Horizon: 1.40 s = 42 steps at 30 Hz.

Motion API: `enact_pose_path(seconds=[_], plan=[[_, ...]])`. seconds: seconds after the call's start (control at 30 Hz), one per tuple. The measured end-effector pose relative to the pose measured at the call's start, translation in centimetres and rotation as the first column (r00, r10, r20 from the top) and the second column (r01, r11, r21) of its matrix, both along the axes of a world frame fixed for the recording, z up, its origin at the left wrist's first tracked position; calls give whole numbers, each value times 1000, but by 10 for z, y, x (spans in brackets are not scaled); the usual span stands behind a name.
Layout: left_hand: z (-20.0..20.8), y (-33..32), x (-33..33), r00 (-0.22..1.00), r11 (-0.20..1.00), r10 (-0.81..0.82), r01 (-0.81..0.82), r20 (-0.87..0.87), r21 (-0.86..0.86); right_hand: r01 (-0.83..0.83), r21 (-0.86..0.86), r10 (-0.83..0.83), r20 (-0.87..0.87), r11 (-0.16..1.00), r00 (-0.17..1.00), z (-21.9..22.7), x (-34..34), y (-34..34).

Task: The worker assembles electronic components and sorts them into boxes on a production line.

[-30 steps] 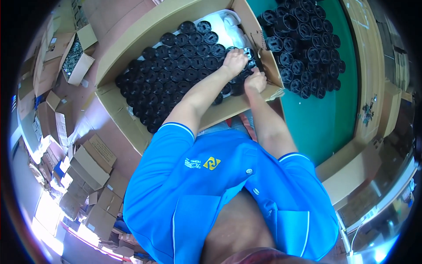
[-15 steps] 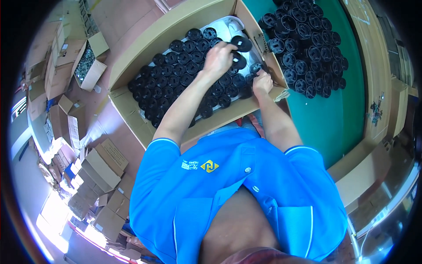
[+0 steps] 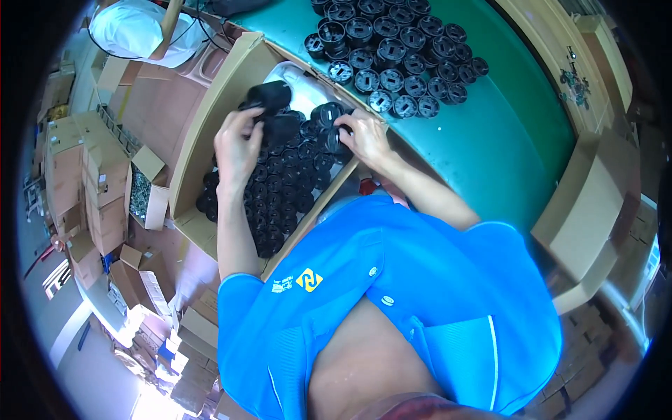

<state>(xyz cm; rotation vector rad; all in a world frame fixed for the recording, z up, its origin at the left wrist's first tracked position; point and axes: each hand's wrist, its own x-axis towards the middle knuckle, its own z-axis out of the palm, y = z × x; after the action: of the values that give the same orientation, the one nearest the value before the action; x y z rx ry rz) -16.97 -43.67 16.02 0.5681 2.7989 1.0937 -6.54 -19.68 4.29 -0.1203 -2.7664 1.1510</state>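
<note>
An open cardboard box in front of me holds many black round plastic parts, packed in rows over a white liner. Inside its far-left portion, my left hand grips black cylindrical parts, lifted over the rows and slightly blurred; one lies tilted above another. By the box's right wall, my right hand has its fingers curled on a black round part beside others standing there. Its fingertips are partly hidden by the part.
On the green tabletop to the right stands a large cluster of similar black parts. A person in white is at the upper left, near dark cables. Cardboard boxes stack on the left; another box is at the right.
The view has turned, bringing the person in white into sight. My left hand has moved left across the box with black parts. My right hand stays near the box's right wall.
</note>
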Motion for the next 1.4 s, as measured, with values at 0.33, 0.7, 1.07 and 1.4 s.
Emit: enact_pose_path(seconds=[0.33,0.7,1.07,1.4], plan=[[-45,162,-37,905,909,-380,328,-192,-256,157,64,-164,120,985,979,114,47,134],[-105,188,-28,865,991,-125,134,-486,-16,131,453,-112,-70,882,991,22,-15,185],[-245,-34,8,784,787,576,-609,-232,-102,-279,14,279,-115,960,953,32,-14,25],[-273,-91,-66,837,818,510,-543,-200,-190,-476,393,71,708,787,702,-83,-16,-64]])
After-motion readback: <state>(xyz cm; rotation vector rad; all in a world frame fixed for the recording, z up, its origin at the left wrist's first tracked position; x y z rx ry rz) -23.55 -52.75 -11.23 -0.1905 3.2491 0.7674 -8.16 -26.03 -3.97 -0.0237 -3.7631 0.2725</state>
